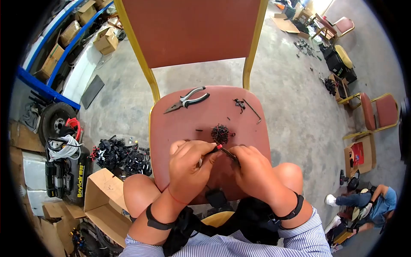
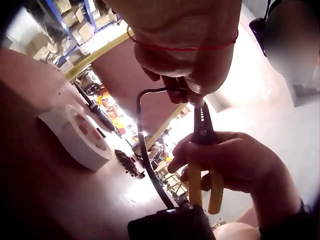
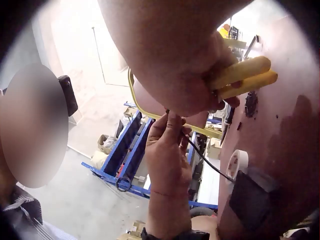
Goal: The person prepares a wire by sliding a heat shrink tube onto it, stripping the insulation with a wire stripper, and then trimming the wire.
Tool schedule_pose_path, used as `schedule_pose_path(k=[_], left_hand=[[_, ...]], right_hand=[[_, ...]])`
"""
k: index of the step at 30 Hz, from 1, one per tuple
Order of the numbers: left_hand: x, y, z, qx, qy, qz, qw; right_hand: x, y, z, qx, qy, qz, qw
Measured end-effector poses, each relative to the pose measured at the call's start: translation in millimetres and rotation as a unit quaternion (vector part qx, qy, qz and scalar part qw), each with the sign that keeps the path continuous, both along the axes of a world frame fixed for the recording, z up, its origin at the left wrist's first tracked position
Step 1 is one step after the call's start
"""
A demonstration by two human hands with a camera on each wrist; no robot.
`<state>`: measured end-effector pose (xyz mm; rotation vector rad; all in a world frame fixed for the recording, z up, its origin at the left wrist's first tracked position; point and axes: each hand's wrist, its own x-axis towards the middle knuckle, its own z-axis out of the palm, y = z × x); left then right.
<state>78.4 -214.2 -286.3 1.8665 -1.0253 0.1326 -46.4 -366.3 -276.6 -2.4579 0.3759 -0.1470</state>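
Note:
Over the chair seat [image 1: 171,124], my left hand [image 1: 188,167] pinches the end of a black cable [image 2: 141,130], which runs down to a black box [image 2: 172,223]. A small red piece [image 1: 219,147] shows at its fingertips. My right hand [image 1: 254,171] grips a wire stripper with yellow handles [image 2: 215,192]; its dark head [image 2: 202,120] points up to the left fingertips in the left wrist view. Whether its jaws hold the cable is hidden. A pile of small black bits [image 1: 220,133] lies just beyond the hands.
Grey-handled pliers [image 1: 186,100] lie on the seat's back left, a hex key [image 1: 252,110] and small black parts [image 1: 239,105] at the back right. A white tape roll [image 2: 85,135] stands near the box. Black cables [image 1: 122,156] and a cardboard box [image 1: 107,203] are at the left.

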Motion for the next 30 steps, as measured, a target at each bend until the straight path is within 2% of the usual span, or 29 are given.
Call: schedule_pose_path(k=[5, 20, 30], left_hand=[[1.8, -2.1, -0.6, 0.005, -0.022, -0.011, 1.000], [0.2, -0.4, -3.3, -0.009, 0.046, 0.010, 0.999], [2.0, -0.3, -3.6, -0.021, 0.039, -0.007, 0.999]], right_hand=[[-0.4, -3.4, -1.5, 0.005, -0.011, 0.001, 1.000], [-1.6, -3.7, 1.8, 0.012, -0.006, 0.016, 1.000], [-0.3, -2.4, 2.3, 0.032, -0.023, 0.006, 0.999]])
